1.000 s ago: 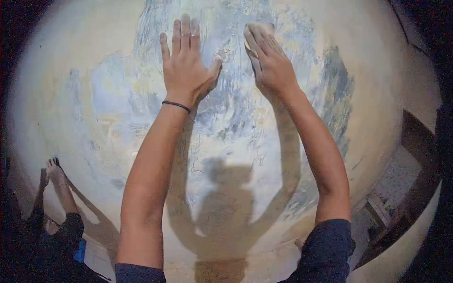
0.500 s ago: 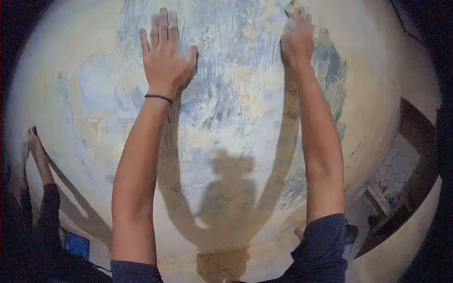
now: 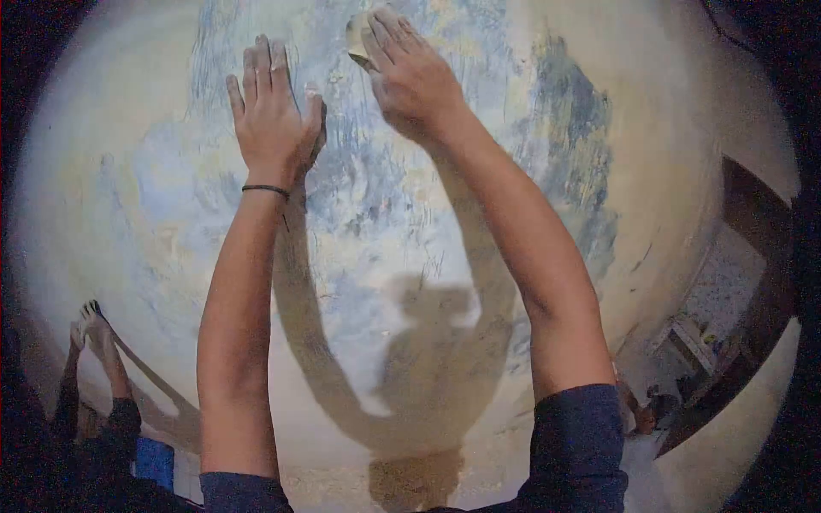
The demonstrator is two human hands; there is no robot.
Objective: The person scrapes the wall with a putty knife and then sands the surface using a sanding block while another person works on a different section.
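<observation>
I face a pale wall with worn patches of blue and grey paint. My left hand lies flat against it, fingers spread and pointing up, a thin black band on the wrist. My right hand presses a small pale sanding pad against the wall just right of the left hand; only the pad's left edge shows beyond the fingers. Both forearms are bare, with dark sleeves at the elbows. My shadow falls on the wall below.
At the lower left another person's hand and dark sleeve rest on the same wall. A dark doorway frame and some clutter on the floor lie at the right.
My right hand with the pad has swept left across the wall, ending close beside the left hand. The left hand has stayed on the wall and sits slightly further left in view.
</observation>
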